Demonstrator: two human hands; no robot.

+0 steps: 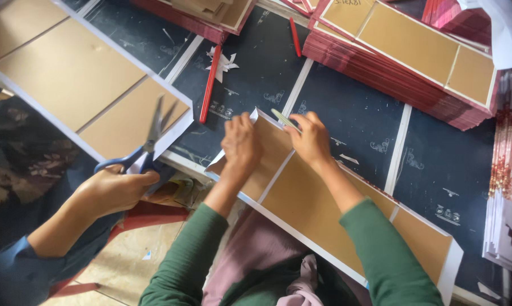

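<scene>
My left hand (242,141) presses on the far end of a long brown cardboard panel (318,209) with white paper borders that lies across my lap. Its fingers hold down the folded white corner there. My right hand (311,139) rests on the same end and grips a thin pale flat tool (283,119) against the panel's edge. Both of my arms wear green sleeves.
At the left a co-worker's hand (115,190) in a blue sleeve works blue-handled scissors (145,148) at the corner of another brown panel (75,79). Stacks of red-edged panels (406,54) stand at the back. Red sticks (210,82) and paper scraps (223,61) lie on the dark mat.
</scene>
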